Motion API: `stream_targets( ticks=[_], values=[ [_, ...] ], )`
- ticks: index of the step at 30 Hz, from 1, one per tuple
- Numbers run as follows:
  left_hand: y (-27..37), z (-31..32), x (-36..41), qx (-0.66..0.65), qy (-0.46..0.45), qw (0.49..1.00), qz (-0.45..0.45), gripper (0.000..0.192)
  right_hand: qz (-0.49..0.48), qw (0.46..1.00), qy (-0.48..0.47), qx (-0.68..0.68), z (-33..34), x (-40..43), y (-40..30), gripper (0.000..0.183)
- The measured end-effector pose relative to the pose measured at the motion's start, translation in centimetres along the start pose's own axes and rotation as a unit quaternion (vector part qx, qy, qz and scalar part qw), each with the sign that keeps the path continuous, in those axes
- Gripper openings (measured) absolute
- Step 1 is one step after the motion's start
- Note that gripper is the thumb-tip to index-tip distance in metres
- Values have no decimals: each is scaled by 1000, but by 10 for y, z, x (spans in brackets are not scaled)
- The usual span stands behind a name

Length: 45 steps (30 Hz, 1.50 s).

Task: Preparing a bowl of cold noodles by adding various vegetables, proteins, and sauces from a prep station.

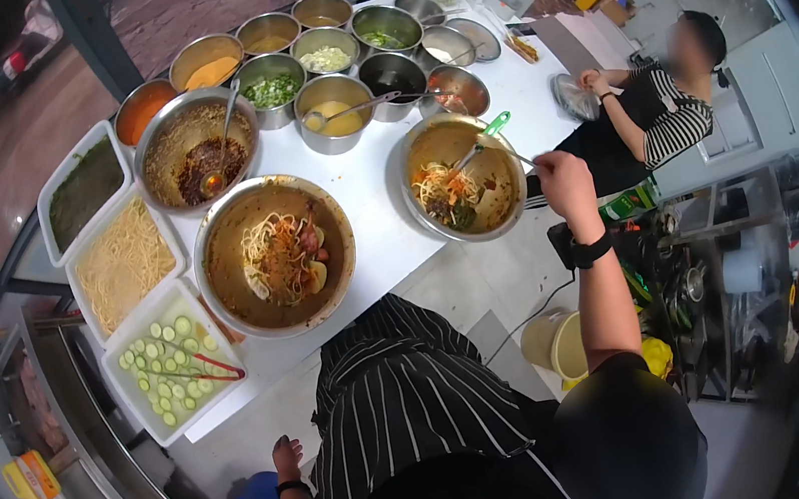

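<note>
My right hand [563, 179] holds the thin metal handle of a utensil that reaches into the right steel mixing bowl [415, 209]; its far end is hard to make out. Noodles [436, 184] with dark and orange toppings lie in that bowl, and tongs with a green grip [496, 124] rest there too. My left hand [288, 453] hangs low beside the striped apron [403, 393], touching nothing visible. A larger steel bowl [217, 304] at the table's front holds noodles, sauce and pieces of other food. Behind it, a ladle [229, 124] stands in a bowl of dark chili sauce [207, 165].
Steel pots of chopped green onion [270, 90], yellow liquid [340, 122] and other seasonings crowd the table's back. White tubs of noodles [125, 263] and cucumber slices [175, 328], with red-handled tongs [222, 371], line the left. A co-worker [642, 111] stands right, hands on a clear plastic item.
</note>
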<state>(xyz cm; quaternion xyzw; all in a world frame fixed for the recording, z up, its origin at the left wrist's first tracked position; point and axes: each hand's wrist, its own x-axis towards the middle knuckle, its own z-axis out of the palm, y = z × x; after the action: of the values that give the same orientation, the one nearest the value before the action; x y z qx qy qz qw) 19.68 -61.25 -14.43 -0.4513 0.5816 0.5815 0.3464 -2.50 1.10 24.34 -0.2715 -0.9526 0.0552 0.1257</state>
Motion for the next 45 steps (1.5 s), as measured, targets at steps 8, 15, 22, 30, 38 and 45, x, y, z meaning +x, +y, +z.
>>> stream_targets(
  ticks=[8,15,22,30,38,45],
  values=[
    [58,38,-1,-21,39,999,6,24,-184,909,-184,326,-4,125,-159,25],
    [56,65,-33,-32,77,996,21,30,-473,868,-34,-149,218,336,-267,23],
    [0,100,-104,-63,141,987,-41,34,-284,939,-192,9,329,349,-308,20],
    [-21,140,-105,-90,114,984,-107,23,-418,859,-246,162,342,278,-326,18],
    [4,162,-105,-113,183,976,-32,31,-371,861,-345,-41,416,251,-326,22],
    [-31,174,-112,-18,110,994,-7,33,-401,847,-345,48,409,244,-336,15]
  ],
)
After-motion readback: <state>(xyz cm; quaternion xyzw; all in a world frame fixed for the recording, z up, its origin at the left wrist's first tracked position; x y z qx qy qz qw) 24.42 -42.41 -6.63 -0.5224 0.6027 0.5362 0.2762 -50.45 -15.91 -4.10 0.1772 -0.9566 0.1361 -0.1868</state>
